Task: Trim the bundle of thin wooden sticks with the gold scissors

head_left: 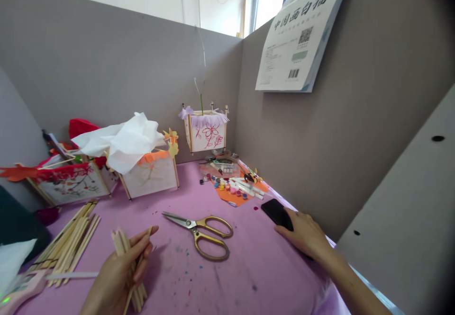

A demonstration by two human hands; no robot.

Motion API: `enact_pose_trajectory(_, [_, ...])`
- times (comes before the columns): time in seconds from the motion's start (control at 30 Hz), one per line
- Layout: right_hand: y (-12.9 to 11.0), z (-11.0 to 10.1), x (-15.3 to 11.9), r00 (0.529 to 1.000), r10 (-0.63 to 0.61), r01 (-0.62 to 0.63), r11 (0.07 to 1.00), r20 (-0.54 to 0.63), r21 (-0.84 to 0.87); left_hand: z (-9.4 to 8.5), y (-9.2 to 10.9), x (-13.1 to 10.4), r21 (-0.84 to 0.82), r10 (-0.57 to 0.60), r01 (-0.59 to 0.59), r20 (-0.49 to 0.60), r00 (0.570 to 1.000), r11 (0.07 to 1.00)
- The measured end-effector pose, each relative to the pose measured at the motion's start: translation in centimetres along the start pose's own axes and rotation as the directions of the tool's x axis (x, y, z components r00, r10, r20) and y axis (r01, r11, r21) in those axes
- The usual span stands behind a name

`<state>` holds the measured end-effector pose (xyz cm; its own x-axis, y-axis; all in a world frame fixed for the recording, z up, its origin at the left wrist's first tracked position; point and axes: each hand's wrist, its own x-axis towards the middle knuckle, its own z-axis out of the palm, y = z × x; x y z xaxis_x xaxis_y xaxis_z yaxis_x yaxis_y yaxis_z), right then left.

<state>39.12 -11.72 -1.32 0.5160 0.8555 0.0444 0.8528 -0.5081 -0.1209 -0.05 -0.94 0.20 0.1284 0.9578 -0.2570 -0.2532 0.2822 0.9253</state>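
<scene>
Your left hand (119, 272) grips a bundle of wooden sticks (130, 270), while your right hand (305, 234) rests flat, fingers on the black phone (277, 212), scissors (202, 232) between

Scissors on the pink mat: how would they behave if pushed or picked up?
The scissors look all metal, so probably rigid and fairly heavy for their size. Lying flat, they would likely slide, not roll. Blades stand slightly open, so they may pivot when lifted.

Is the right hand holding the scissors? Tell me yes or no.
No: the right hand rests on the black phone, while the scissors lie untouched on the pink table.
</scene>
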Motion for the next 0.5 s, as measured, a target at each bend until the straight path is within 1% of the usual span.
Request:
enact_pose_trajectory(0.07, [0.1, 0.1, 0.0, 1.000, 0.014, -0.014, 1.000, -0.006, 0.018, 0.1, 0.1, -0.1, -0.002, -0.005, 0.005, -0.012, 1.000, 1.000])
enact_pose_trajectory(0.13, [-0.3, -0.1, 0.1, 0.999, 0.026, -0.025, 0.999, -0.031, 0.019, 0.1, 0.1, -0.1, -0.001, -0.012, 0.012, -0.024, 1.000, 1.000])
enact_pose_trajectory(0.27, [-1.1, -0.6, 0.4, 0.998, 0.005, -0.004, 1.000, -0.065, 0.014, 0.0, 0.0, 0.1, 0.003, -0.032, 0.032, -0.050, 0.998, 0.999])
enact_pose_trajectory(0.33, [-1.2, -0.7, 0.8, 0.999, -0.004, 0.005, 1.000, -0.050, 0.026, 0.0, -0.1, 0.2, 0.004, -0.031, 0.031, -0.058, 0.998, 1.000])
enact_pose_trajectory(0.5, [-1.3, -0.5, 1.8, 0.999, -0.007, 0.005, 0.998, 0.033, 0.055, -0.1, -0.2, 0.3, 0.024, -0.043, 0.045, -0.073, 0.996, 0.999])
